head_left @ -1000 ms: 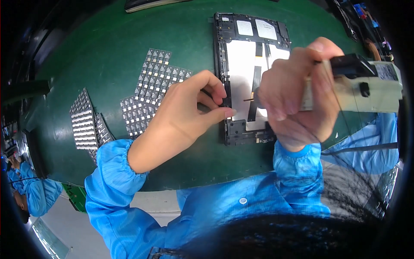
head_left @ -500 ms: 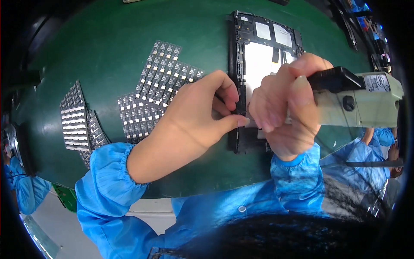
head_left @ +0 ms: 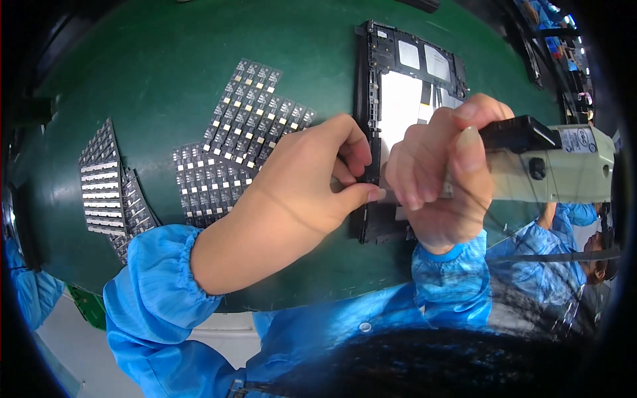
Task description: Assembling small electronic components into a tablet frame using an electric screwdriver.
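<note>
A black device frame with a white panel and silvery patches lies on the table, right of the middle. At its left edge is my left hand, thumb and fingers curled together at the rim; whatever lies between the fingertips is hidden. My right hand is closed over the frame's right part, gripping the black end of a pale green electric screwdriver whose body sticks out to the right. The driver's tip is covered by the hand.
Sheets of small black parts with white patches lie on the green table, left of the frame. Another stack of such sheets is farther left. A person in blue is at the right edge.
The view has shifted slightly, so the table and sheets sit a little differently in it. Both hands keep nearly the same places at the frame, still closed.
</note>
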Demonstrator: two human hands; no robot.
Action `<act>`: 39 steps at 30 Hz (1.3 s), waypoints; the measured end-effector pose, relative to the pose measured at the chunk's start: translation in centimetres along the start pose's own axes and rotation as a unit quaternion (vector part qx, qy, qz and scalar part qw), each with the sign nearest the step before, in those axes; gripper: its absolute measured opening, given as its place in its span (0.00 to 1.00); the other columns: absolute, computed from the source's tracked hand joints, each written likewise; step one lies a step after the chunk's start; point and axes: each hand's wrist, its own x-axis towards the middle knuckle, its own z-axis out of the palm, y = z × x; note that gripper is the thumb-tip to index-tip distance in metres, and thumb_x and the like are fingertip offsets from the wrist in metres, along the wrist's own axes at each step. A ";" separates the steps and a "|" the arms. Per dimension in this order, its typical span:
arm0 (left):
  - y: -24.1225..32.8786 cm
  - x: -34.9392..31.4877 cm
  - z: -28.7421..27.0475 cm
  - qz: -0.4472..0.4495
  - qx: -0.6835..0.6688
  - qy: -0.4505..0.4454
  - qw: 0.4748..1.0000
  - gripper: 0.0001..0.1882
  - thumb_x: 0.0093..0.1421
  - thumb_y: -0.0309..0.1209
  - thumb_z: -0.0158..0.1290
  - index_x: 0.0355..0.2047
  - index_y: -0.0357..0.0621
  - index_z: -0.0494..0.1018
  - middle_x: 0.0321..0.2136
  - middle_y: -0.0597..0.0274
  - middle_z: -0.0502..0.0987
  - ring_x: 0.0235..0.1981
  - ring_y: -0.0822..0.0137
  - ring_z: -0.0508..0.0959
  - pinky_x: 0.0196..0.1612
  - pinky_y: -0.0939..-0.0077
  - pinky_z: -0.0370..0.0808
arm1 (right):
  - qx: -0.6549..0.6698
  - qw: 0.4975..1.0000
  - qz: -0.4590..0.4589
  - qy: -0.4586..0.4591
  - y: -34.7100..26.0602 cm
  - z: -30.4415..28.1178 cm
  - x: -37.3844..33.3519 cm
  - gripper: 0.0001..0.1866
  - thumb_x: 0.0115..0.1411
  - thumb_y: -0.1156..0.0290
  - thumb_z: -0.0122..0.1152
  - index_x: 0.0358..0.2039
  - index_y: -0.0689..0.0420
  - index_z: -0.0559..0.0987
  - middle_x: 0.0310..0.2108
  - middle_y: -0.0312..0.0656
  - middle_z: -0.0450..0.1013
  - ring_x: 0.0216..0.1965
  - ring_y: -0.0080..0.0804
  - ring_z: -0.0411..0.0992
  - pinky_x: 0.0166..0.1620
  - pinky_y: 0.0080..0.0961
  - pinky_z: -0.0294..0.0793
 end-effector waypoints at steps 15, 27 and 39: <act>-0.4 1.1 1.0 0.076 0.013 0.068 0.995 0.17 0.46 0.27 0.66 0.31 0.37 0.69 0.25 0.55 0.75 0.26 0.61 0.77 0.30 0.70 0.74 | -0.037 0.999 0.003 0.036 0.0 0.0 0.4 0.12 0.62 0.70 0.55 0.43 0.56 0.63 0.16 0.35 0.58 0.12 0.23 0.56 0.15 0.22 0.57; 1.1 1.7 1.6 0.022 -0.043 0.047 0.998 0.17 0.49 0.21 0.64 0.35 0.35 0.68 0.26 0.61 0.74 0.30 0.72 0.79 0.32 0.78 0.73 | 0.023 0.991 0.064 0.112 -1.6 -1.7 1.4 0.12 0.51 0.83 0.63 0.35 0.62 0.72 0.16 0.37 0.68 0.14 0.20 0.66 0.16 0.18 0.65; 2.3 2.6 1.8 -0.116 -0.075 0.034 0.990 0.19 0.48 0.16 0.64 0.35 0.40 0.66 0.27 0.66 0.72 0.31 0.78 0.78 0.31 0.89 0.74 | 0.062 0.950 -0.117 0.281 -3.6 -17.9 -0.9 0.13 0.59 0.74 0.56 0.44 0.60 0.69 0.12 0.31 0.54 0.11 0.18 0.51 0.14 0.19 0.52</act>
